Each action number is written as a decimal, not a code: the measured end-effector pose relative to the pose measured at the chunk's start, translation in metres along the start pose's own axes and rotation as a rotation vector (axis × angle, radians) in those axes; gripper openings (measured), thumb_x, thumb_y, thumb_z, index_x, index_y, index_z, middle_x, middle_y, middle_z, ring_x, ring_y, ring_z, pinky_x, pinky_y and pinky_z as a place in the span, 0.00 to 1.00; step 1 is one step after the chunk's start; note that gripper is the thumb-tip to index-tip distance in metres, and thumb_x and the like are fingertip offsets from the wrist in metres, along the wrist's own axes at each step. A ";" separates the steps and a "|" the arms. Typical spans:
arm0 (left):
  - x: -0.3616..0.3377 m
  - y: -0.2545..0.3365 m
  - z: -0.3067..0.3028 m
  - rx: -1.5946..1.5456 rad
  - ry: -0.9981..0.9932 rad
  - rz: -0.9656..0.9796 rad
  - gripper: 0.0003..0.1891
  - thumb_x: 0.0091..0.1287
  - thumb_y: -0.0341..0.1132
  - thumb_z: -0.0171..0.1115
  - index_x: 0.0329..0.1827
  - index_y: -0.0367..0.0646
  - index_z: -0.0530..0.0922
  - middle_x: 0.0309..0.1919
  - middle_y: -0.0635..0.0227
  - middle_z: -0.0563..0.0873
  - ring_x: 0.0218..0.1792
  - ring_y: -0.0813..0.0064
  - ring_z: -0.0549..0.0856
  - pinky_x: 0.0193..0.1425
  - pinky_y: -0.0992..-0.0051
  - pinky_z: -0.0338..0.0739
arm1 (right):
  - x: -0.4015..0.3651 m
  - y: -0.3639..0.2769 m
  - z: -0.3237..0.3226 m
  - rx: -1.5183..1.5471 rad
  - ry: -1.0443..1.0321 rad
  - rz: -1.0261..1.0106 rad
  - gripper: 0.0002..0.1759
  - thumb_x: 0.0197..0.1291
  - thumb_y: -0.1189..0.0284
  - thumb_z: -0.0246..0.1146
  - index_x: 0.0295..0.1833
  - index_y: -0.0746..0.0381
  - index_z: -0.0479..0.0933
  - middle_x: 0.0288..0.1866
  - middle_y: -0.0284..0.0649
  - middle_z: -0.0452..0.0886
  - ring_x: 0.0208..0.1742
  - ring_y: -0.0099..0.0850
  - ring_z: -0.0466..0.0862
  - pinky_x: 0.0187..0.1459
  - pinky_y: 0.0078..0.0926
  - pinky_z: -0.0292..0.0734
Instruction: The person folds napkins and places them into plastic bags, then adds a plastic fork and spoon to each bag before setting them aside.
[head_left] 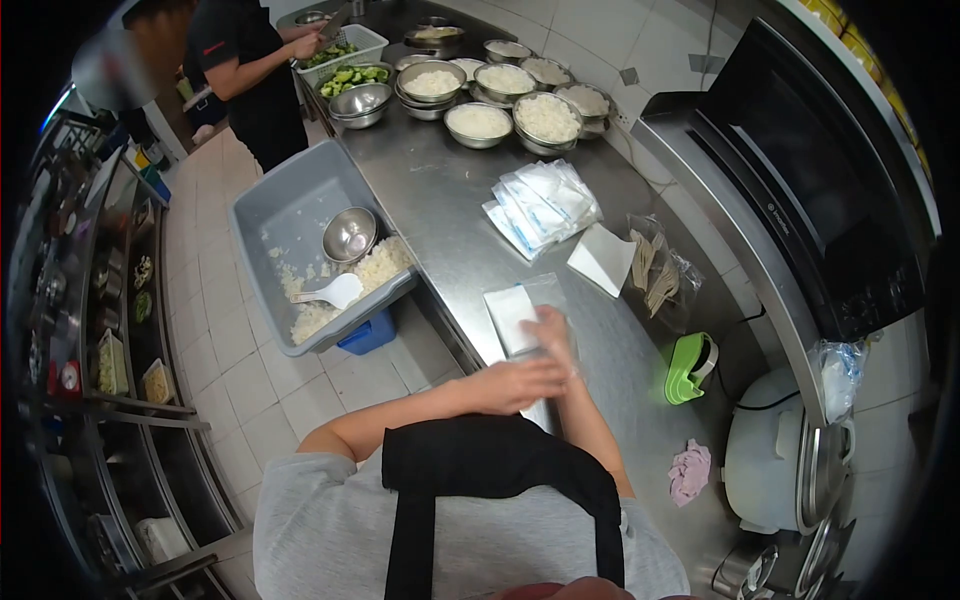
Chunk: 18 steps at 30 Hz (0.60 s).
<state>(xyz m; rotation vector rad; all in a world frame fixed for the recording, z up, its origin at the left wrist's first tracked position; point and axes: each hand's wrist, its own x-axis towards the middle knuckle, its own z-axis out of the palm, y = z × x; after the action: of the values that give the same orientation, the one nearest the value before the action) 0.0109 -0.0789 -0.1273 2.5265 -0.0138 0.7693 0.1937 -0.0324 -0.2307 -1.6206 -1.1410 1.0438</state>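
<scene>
On the steel counter in front of me lies a white folded paper (509, 318) with a clear plastic bag (546, 292) beside and partly under it. My right hand (549, 332) is over the right part of the paper and bag, its fingers blurred by motion. My left hand (527, 381) crosses at the right wrist, also smeared, and whether it holds anything is unclear. Farther up the counter are a stack of plastic-wrapped packets (543, 207) and a white paper stack (601, 259). A bag of brown-wrapped items (655, 275) lies to their right.
A grey tub (250, 215) with rice, a metal bowl and a paddle stands left of the counter (420, 210). Rice bowls (548, 118) fill the back. A person (240, 75) works at the far left. A green object (686, 370) and a cooker (765, 455) are right.
</scene>
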 end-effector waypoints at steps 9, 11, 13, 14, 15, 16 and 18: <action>-0.027 -0.116 -0.002 0.118 0.366 -0.623 0.16 0.54 0.19 0.48 0.44 0.36 0.79 0.46 0.54 0.81 0.51 0.55 0.79 0.56 0.65 0.72 | 0.007 -0.026 -0.002 0.029 -0.151 -0.108 0.19 0.43 0.69 0.69 0.41 0.68 0.76 0.35 0.42 0.80 0.33 0.27 0.79 0.35 0.25 0.74; -0.029 -0.116 0.005 0.136 0.377 -0.641 0.18 0.55 0.20 0.47 0.48 0.37 0.78 0.49 0.55 0.81 0.53 0.56 0.77 0.59 0.65 0.71 | 0.002 -0.025 -0.002 -0.133 -0.084 -0.145 0.21 0.43 0.69 0.70 0.43 0.68 0.75 0.34 0.43 0.80 0.32 0.27 0.79 0.33 0.25 0.75; -0.034 -0.118 0.009 0.125 0.336 -0.660 0.18 0.56 0.24 0.52 0.52 0.38 0.75 0.53 0.55 0.77 0.57 0.56 0.74 0.60 0.64 0.70 | 0.000 -0.012 -0.006 -0.113 -0.065 -0.061 0.22 0.46 0.73 0.69 0.46 0.68 0.71 0.33 0.42 0.80 0.29 0.30 0.81 0.28 0.26 0.79; -0.035 -0.116 0.009 0.119 0.307 -0.658 0.19 0.57 0.27 0.55 0.53 0.38 0.74 0.56 0.55 0.76 0.59 0.56 0.73 0.61 0.64 0.69 | -0.005 -0.007 -0.009 -0.006 -0.088 0.091 0.22 0.48 0.76 0.67 0.48 0.68 0.69 0.32 0.42 0.80 0.27 0.31 0.82 0.25 0.28 0.80; -0.035 -0.115 0.005 0.129 0.338 -0.665 0.19 0.57 0.27 0.55 0.53 0.38 0.74 0.56 0.55 0.76 0.59 0.56 0.73 0.61 0.64 0.69 | -0.006 -0.005 -0.011 -0.026 -0.108 0.074 0.22 0.48 0.76 0.67 0.48 0.68 0.69 0.32 0.42 0.80 0.27 0.31 0.82 0.25 0.28 0.80; -0.034 -0.110 0.004 0.158 0.267 -0.659 0.21 0.56 0.30 0.57 0.55 0.36 0.72 0.58 0.53 0.73 0.61 0.55 0.70 0.62 0.64 0.68 | -0.013 -0.005 -0.013 0.038 -0.144 0.127 0.22 0.48 0.79 0.66 0.49 0.68 0.66 0.31 0.45 0.80 0.24 0.34 0.83 0.22 0.29 0.81; -0.035 -0.104 0.007 0.184 0.212 -0.656 0.24 0.56 0.33 0.59 0.57 0.35 0.70 0.60 0.52 0.71 0.63 0.55 0.68 0.63 0.64 0.67 | -0.011 0.001 -0.014 0.087 -0.184 0.179 0.22 0.49 0.82 0.65 0.50 0.68 0.64 0.30 0.47 0.79 0.22 0.37 0.83 0.19 0.31 0.81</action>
<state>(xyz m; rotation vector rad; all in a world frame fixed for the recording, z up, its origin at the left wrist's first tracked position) 0.0008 0.0045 -0.1979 2.3627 0.9416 0.7705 0.2049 -0.0457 -0.2258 -1.6052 -1.0671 1.3631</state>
